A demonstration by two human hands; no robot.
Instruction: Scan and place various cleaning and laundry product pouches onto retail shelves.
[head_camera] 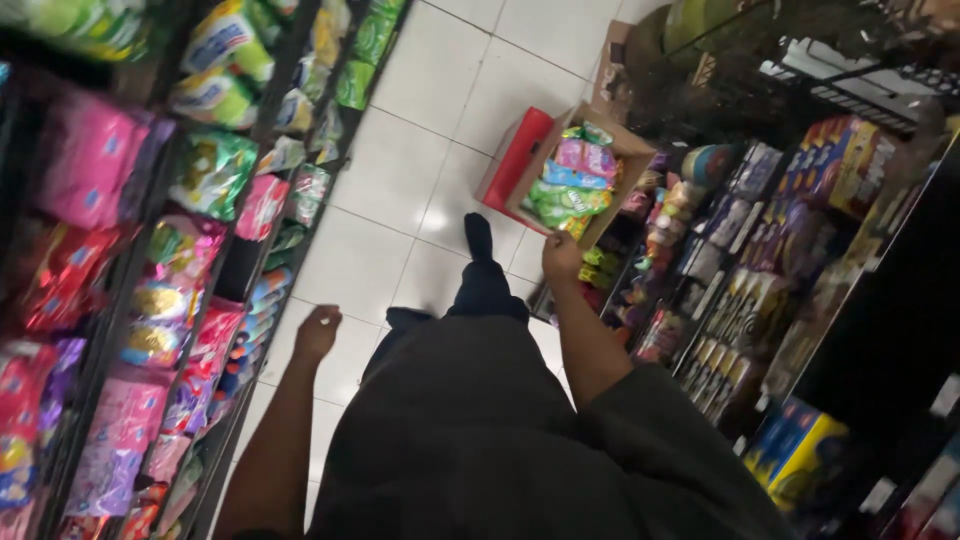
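Fingers of right hand [561, 256] curled at edge of cardboard box [617, 152] of soft snack packets [570, 185] on floor; grip unclear. Left hand [317, 332] loosely fisted, empty. Judged light, crushable; box rim recommended.

right hand [561, 256] seemingly gripping cardboard box [612, 180]

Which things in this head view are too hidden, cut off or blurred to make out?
- Right hand: curled and blurred; whether it touches the cardboard box is unclear.
- Left hand: loosely closed, fingers turned away; its palm is hidden.
- Packets in the box: motion blur hides their kind.
- Left shelves: cut off by the left and bottom edges.
- Right shelf top: too dark to read.
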